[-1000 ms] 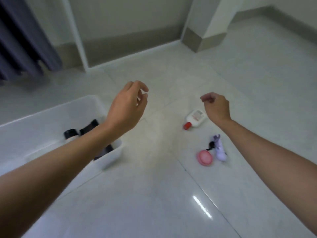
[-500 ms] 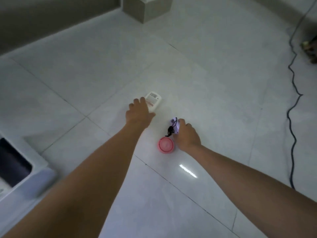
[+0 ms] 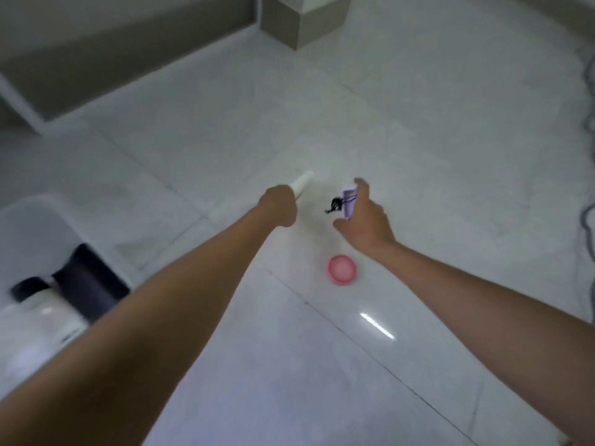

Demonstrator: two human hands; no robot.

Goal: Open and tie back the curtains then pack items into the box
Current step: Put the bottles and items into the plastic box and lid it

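Observation:
My left hand (image 3: 278, 206) grips a white bottle (image 3: 301, 183), whose end sticks out past the fingers, lifted above the floor. My right hand (image 3: 365, 217) holds a small purple item (image 3: 349, 201) with a black cord (image 3: 335, 206) dangling from it. A pink round lid-like object (image 3: 342, 270) lies on the white tiled floor just below my right wrist. The white box (image 3: 35, 220) sits at the left edge, with a dark item (image 3: 90, 284) and a white bottle with a black cap (image 3: 42, 304) inside. The frame is blurred.
A wall with a grey skirting (image 3: 128, 56) runs along the back, and a pillar corner (image 3: 302, 24) stands at the top centre. A dark cable (image 3: 587, 194) trails down the right edge of the floor.
Both hands reached down to the floor items, closed on them and lifted them: the left took the white bottle, the right the purple item. The view swung back left, showing the box again.

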